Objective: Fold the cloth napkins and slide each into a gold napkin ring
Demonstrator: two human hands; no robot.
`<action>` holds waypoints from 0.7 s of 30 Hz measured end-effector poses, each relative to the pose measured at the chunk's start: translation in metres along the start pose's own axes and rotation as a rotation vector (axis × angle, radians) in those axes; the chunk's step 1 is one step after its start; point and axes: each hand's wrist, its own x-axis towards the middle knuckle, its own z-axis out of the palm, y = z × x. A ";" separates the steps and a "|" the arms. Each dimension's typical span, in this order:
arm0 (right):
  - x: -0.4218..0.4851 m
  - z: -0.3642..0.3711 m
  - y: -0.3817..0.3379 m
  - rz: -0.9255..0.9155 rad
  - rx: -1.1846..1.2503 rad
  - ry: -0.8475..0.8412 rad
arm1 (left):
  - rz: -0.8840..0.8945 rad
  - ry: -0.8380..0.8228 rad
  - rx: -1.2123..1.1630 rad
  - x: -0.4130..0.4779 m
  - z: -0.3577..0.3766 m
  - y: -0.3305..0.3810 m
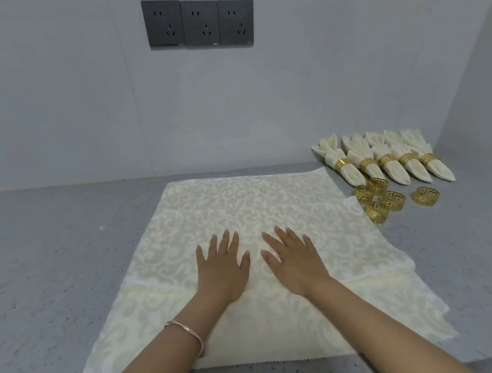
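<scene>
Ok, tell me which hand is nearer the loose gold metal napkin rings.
Right. The right hand rests flat on the cream patterned cloth napkin, the rings beyond its right side; the left hand rests beside it, farther off.

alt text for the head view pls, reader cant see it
A person's left hand and right hand press flat on cream patterned napkins spread on a grey counter. Far right lie five folded napkins in gold rings and five loose gold rings.
</scene>
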 end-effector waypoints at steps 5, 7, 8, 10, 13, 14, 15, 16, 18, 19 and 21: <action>-0.011 -0.018 0.049 0.087 -0.019 -0.028 | -0.095 -0.019 0.014 -0.001 -0.008 -0.028; -0.017 -0.026 0.071 0.125 -0.023 -0.024 | -0.137 -0.023 0.020 -0.002 -0.011 -0.041; -0.020 -0.030 0.081 0.146 -0.016 -0.019 | -0.158 -0.024 0.022 -0.002 -0.012 -0.047; -0.026 -0.035 0.101 0.189 -0.008 -0.011 | -0.191 -0.023 0.021 -0.003 -0.015 -0.060; -0.031 -0.040 0.121 0.227 -0.015 -0.007 | -0.227 -0.001 0.016 -0.004 -0.020 -0.081; -0.031 -0.040 0.124 0.233 -0.019 -0.004 | -0.236 0.008 0.014 -0.004 -0.021 -0.088; -0.030 -0.041 0.126 0.237 -0.031 -0.004 | -0.241 0.012 0.011 -0.004 -0.022 -0.093; -0.029 -0.041 0.126 0.241 -0.050 -0.009 | -0.244 0.015 0.008 -0.005 -0.023 -0.098; -0.028 -0.043 0.125 0.250 -0.062 -0.024 | -0.243 0.018 0.004 -0.005 -0.024 -0.100; -0.027 -0.044 0.120 0.249 -0.033 -0.023 | -0.244 0.018 0.000 -0.005 -0.024 -0.100; -0.024 -0.048 0.104 0.239 0.109 0.015 | -0.244 0.020 -0.009 -0.005 -0.025 -0.099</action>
